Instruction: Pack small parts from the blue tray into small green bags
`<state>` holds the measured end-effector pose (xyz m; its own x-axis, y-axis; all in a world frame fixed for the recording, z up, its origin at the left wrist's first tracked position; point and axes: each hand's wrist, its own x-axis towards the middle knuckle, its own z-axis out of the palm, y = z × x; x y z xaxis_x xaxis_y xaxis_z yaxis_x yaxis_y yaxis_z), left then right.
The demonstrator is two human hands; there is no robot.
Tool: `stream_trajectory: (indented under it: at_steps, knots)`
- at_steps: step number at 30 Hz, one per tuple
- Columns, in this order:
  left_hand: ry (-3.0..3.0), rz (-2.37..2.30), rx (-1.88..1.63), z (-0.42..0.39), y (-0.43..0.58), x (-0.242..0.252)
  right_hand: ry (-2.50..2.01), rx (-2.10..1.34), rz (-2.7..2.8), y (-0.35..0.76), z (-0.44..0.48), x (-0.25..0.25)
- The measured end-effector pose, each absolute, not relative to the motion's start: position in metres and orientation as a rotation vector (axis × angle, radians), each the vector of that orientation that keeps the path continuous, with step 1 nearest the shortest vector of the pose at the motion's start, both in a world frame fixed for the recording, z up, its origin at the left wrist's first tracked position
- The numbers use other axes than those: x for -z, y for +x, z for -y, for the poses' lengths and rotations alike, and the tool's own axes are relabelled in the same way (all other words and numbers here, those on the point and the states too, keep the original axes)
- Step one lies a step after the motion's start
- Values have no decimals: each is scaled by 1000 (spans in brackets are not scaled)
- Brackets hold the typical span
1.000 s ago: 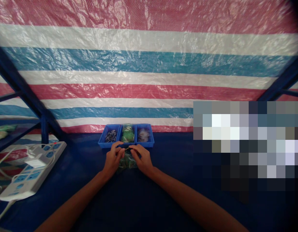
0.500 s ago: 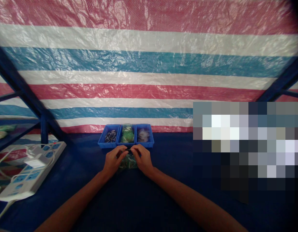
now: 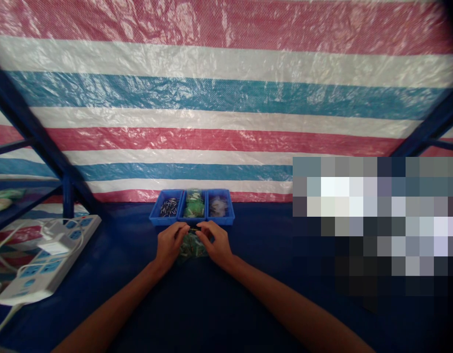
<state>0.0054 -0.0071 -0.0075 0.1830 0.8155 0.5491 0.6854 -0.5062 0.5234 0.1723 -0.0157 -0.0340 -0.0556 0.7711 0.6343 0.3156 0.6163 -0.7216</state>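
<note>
left grip [image 3: 169, 245], right grip [image 3: 216, 243], pinching small dark piece [image 3: 194, 229]

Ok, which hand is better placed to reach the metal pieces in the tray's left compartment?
Probably the left hand: it sits just below that compartment of the blue plastic tray, while the right hand is nearer the clear bags.

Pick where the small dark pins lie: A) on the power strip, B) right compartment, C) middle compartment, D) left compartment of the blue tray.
D: the pins sit in the left compartment of the blue tray, while the middle compartment holds green packets.
</note>
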Motion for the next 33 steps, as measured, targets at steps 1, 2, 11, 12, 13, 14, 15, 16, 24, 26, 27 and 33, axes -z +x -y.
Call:
stream_trajectory:
  at_steps: [1, 2, 11, 12, 13, 14, 15, 16, 24, 26, 27, 33]
  knots:
    - [2283, -1470, -1220, 7, 6, 7, -912, -462, 1650, 172, 16, 34]
    - [2275, -1473, -1214, 8, 6, 7, -909, -456, 1659, 172, 16, 34]
    - [2238, -1419, -1221, 11, 7, 4, -951, -453, 1650, 173, 17, 28]
    - [2230, -1401, -1238, 11, 7, 4, -962, -448, 1637, 173, 17, 28]
    - [2226, -1381, -1254, 11, 7, 4, -973, -443, 1627, 174, 16, 29]
    - [2228, -1360, -1264, 10, 7, 5, -984, -437, 1619, 174, 16, 29]
    - [2236, -1341, -1271, 10, 7, 5, -993, -432, 1617, 174, 16, 29]
    - [2245, -1326, -1274, 10, 8, 6, -998, -429, 1617, 174, 15, 29]
    - [2257, -1402, -1261, 8, 6, 8, -935, -480, 1587, 173, 16, 31]
    - [2244, -1436, -1252, 7, 6, 8, -919, -475, 1599, 172, 16, 33]
    - [2237, -1446, -1249, 7, 6, 8, -909, -468, 1619, 172, 16, 33]
    - [2203, -1470, -1262, 7, 7, 10, -888, -450, 1655, 171, 16, 33]
